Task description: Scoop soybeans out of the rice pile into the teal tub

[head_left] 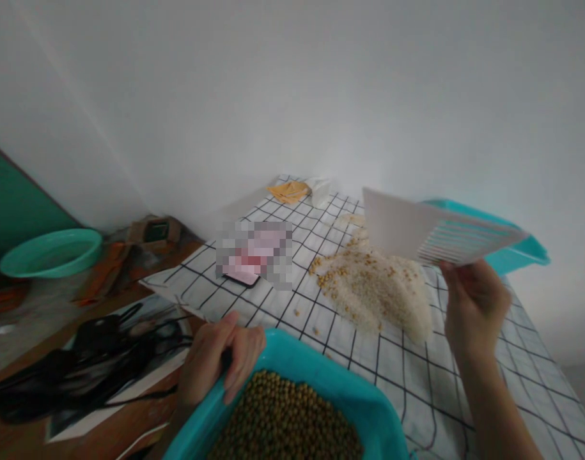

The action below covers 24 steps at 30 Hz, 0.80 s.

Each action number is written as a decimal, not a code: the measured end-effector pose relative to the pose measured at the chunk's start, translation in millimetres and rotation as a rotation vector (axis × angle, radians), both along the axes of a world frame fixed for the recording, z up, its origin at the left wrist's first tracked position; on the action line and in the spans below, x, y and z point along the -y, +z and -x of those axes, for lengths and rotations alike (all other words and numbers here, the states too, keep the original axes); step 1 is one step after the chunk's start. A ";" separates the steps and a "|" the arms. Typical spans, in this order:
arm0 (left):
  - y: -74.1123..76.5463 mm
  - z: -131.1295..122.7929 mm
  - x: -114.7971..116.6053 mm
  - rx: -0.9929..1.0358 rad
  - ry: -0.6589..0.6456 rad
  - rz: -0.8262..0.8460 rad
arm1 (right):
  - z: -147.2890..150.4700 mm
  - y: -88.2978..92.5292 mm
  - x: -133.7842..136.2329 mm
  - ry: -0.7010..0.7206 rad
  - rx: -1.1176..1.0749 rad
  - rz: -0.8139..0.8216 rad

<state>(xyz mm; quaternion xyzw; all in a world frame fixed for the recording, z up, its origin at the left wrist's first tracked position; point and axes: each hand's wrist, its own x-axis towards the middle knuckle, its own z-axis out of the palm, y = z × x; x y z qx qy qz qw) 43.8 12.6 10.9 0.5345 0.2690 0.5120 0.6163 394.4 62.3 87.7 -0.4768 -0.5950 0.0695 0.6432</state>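
Near the bottom, a turquoise basin [337,377] holds many round brownish beans [287,415]. My left hand [225,354] has its fingers wrapped over the basin's left rim. On the right, my right hand [477,303] grips the lower edge of a white slotted scoop [402,223], raised above the table. Below and left of the scoop, a pile of pale grains [378,294] lies on the checked cloth [277,306], with yellowish beans [333,281] scattered over its left side and top.
A phone [244,271], partly blurred out, lies left of the pile. Yellow cloth [289,191] is at the back. Another turquoise tray [513,255] shows behind the scoop. A green basin [52,253], a cardboard box [155,231] and black straps [95,358] are at left.
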 end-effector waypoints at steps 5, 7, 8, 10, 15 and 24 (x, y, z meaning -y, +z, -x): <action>9.0 1.6 2.2 0.036 -0.008 0.038 | 2.9 2.0 -4.4 0.261 -0.315 0.262; 9.1 2.3 3.2 0.029 -0.021 0.041 | 5.6 1.8 -4.7 0.353 -0.265 0.428; 8.6 2.8 3.4 0.036 -0.004 0.051 | 7.2 1.1 -4.8 0.396 -0.221 0.496; 7.0 4.1 3.4 0.051 0.044 0.082 | 10.8 -1.9 -5.7 0.480 -0.124 0.597; 7.6 4.4 3.2 0.054 0.005 0.083 | 15.6 -14.3 -12.7 0.570 0.199 0.691; 9.6 3.9 -3.5 0.084 -0.124 0.015 | 17.7 -6.1 -8.7 0.588 0.115 0.724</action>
